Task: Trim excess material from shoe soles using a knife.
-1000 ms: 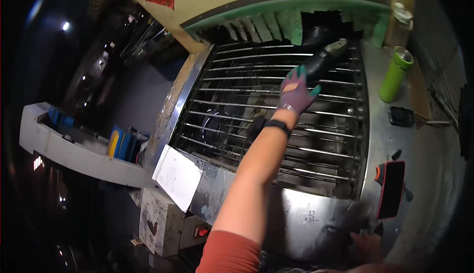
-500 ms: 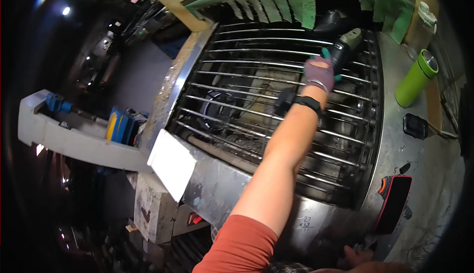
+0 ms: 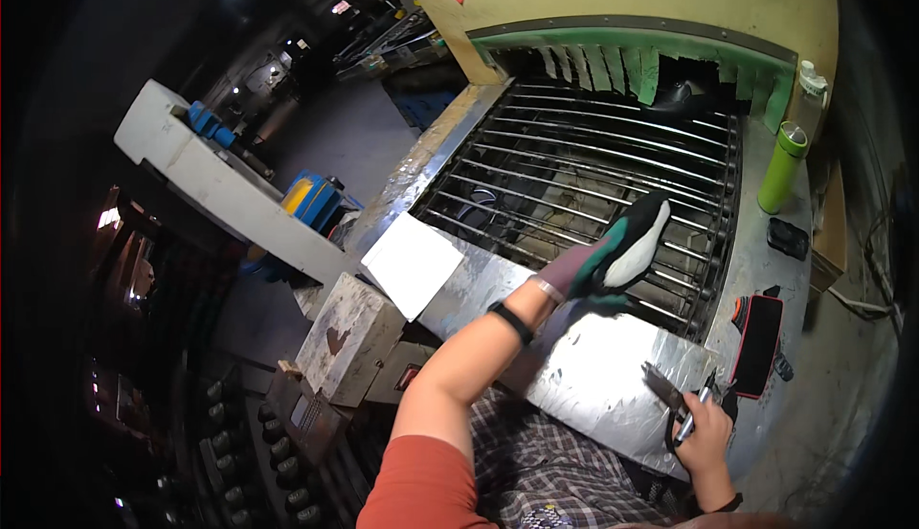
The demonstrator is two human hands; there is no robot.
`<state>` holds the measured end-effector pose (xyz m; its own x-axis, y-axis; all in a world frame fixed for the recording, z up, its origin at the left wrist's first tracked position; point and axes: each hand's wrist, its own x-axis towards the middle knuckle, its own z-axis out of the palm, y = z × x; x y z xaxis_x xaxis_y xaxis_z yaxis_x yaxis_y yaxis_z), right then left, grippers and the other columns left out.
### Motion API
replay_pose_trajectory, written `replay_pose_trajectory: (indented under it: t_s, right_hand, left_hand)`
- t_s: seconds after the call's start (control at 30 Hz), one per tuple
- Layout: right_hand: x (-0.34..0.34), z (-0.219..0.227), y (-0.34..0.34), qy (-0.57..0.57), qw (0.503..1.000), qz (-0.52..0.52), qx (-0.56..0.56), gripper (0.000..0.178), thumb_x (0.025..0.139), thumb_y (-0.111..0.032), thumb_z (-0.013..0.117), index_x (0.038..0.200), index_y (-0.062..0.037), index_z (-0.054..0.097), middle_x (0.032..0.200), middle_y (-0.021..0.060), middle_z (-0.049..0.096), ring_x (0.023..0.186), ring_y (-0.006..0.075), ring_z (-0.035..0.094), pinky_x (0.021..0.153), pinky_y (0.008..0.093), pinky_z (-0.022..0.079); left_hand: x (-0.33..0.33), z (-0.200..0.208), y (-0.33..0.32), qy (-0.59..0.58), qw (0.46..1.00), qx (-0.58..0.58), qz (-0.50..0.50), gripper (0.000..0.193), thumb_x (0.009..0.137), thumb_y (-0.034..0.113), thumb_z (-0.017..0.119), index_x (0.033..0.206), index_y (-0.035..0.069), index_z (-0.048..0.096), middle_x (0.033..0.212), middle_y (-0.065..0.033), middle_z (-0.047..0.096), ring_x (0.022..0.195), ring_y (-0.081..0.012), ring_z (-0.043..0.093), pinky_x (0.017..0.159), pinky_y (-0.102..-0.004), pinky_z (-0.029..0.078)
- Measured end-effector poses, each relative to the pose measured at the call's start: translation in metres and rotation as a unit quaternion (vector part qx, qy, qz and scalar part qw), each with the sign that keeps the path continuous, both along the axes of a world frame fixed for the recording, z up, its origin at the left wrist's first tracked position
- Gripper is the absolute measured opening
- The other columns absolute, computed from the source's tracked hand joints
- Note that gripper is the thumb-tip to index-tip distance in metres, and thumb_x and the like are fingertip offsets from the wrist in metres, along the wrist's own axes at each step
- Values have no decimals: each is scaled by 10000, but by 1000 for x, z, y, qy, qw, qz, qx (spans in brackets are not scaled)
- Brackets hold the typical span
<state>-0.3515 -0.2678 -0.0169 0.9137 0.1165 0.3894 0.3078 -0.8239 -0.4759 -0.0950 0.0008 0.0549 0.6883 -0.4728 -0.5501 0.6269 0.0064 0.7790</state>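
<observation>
My left hand (image 3: pixel 582 269), in a purple and green glove, is closed round a dark shoe (image 3: pixel 654 211) with a long white area along it. The hand and shoe are above the near end of the metal rollers (image 3: pixel 574 184). Bare and low on the right, my right hand (image 3: pixel 706 433) grips a silver and black marker pen (image 3: pixel 695 412). A dark flat tool (image 3: pixel 661 383) with a ragged tip also sticks out from this hand; its kind is unclear. Another dark shape, perhaps a shoe (image 3: pixel 682 100), lies at the gap in the green strip curtain (image 3: pixel 613 69).
On the metal ledge at right stand a green flask (image 3: pixel 785 167) and a clear bottle (image 3: pixel 812 84). Nearer are a small black case (image 3: pixel 788 238) and a red-edged phone (image 3: pixel 758 347). A white sheet (image 3: pixel 414 263) lies at the front left corner. A pale machine arm (image 3: pixel 230 208) projects left.
My left hand has drawn back from the far rollers towards me, bringing the shoe. My right hand has come further into view with the pen. The view has shifted.
</observation>
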Motion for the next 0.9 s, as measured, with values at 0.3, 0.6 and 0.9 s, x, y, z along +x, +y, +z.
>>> replay_pose_trajectory:
  t_s: [0.3,0.6,0.9]
  right_hand:
    - [-6,7,4,-44,999,8,0,483,652,-71,683,1124,-70,580,836,197,572,730,402,580,632,458,468]
    - [-38,59,131,270,878,316,239,473,747,-80,729,1192,-61,572,951,69,628,808,179,607,756,304,492]
    - [-86,29,212,682,490,320,439,477,891,-152,667,1304,-74,442,848,1,566,567,29,441,454,183,326]
  left_hand:
    - [-280,29,110,-29,985,-71,157,755,914,643,375,1415,78,376,1255,-138,578,982,-292,658,767,-363,581]
    - [-453,-69,134,86,887,-247,380,831,856,733,383,1399,105,411,1283,-115,558,1088,-285,592,933,-460,490]
    - [-479,-97,124,-142,905,-29,400,699,929,633,377,1380,100,425,1293,-124,525,1142,-265,551,959,-423,480]
